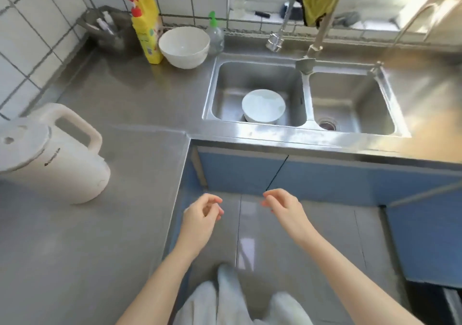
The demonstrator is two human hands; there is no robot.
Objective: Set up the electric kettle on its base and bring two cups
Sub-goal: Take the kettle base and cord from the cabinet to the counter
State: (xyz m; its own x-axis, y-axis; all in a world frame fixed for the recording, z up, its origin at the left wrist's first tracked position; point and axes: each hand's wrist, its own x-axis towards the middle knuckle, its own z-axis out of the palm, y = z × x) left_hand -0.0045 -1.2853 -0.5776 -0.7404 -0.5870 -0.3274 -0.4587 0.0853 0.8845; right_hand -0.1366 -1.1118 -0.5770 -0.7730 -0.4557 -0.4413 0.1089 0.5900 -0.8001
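On the left counter (120, 224), the kettle (62, 159) is standing, its base not discernible. Both hands, left (200, 214) and right (285, 207), are hanging empty, fingers loosely curled; no cups are showing, so fetching is remaining

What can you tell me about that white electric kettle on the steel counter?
The white plastic electric kettle stands upright on the stainless steel counter at the left, partly cut off by the picture's edge. Its lid is shut, with a small round mark on top, and a big loop handle faces the sink. Small dark lettering runs down its side. No base shows beneath it. Neither hand touches it.
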